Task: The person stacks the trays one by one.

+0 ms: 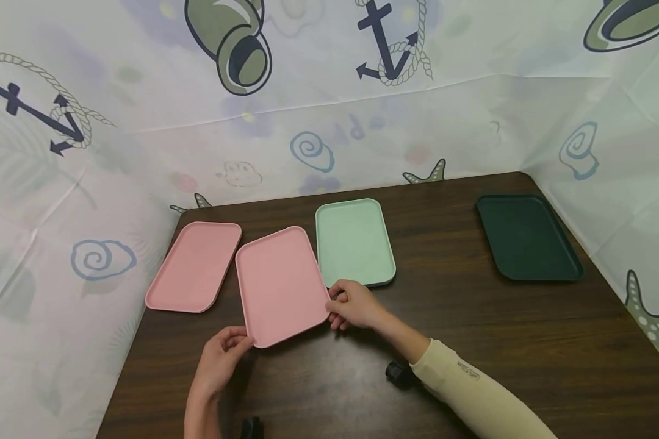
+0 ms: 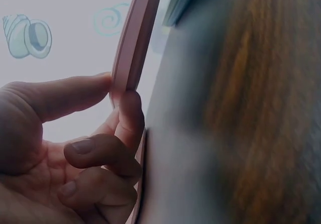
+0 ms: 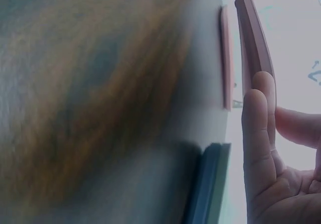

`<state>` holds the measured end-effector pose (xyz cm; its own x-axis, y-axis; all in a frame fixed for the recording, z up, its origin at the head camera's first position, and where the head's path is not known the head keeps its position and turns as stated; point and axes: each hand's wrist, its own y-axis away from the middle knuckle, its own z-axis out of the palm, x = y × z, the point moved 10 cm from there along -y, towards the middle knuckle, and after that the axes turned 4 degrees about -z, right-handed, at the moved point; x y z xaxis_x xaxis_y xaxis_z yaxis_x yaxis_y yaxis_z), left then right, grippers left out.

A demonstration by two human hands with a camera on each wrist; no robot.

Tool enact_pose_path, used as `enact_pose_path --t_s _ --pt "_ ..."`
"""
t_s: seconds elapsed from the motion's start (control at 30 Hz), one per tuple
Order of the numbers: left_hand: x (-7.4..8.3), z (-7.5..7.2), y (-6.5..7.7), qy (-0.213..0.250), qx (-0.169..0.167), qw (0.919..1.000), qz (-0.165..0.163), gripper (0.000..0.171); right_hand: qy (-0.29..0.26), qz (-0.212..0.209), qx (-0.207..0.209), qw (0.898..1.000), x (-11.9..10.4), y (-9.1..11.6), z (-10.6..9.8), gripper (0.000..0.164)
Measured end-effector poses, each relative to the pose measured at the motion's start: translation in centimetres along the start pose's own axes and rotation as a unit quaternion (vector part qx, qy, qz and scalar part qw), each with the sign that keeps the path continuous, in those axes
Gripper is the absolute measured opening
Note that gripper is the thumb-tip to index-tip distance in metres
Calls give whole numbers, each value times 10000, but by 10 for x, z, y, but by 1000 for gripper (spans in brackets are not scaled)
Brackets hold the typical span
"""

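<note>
A pink rectangular tray [image 1: 282,286] with rounded corners is held between both hands, raised off the table. At its near left corner my left hand [image 1: 219,358] pinches the rim; the left wrist view shows thumb above and index finger below the tray edge [image 2: 136,43]. My right hand [image 1: 357,305] grips the near right corner, thumb on one face and fingers under the other, as the right wrist view shows. A second pink tray [image 1: 194,266] lies to the left. Just right of the held tray, a mint green tray [image 1: 357,241] lies with a darker layer under it.
On the far right of the brown wooden table [image 1: 445,317] lies a dark green tray [image 1: 529,238]. A small black object [image 1: 399,374] shows beside the right forearm, another black object [image 1: 251,428] at the bottom edge. A printed cloth [image 1: 362,134] hangs behind the table.
</note>
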<state>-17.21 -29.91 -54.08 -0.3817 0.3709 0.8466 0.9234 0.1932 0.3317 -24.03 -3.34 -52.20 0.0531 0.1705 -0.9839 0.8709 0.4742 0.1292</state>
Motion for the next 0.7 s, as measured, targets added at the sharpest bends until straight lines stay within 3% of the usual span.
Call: enact_pose_path --t_s 0.7 --pt "57 38 -15 58 -370 9963 775 24 -192 -218 276 9992 -4 16 -54 26"
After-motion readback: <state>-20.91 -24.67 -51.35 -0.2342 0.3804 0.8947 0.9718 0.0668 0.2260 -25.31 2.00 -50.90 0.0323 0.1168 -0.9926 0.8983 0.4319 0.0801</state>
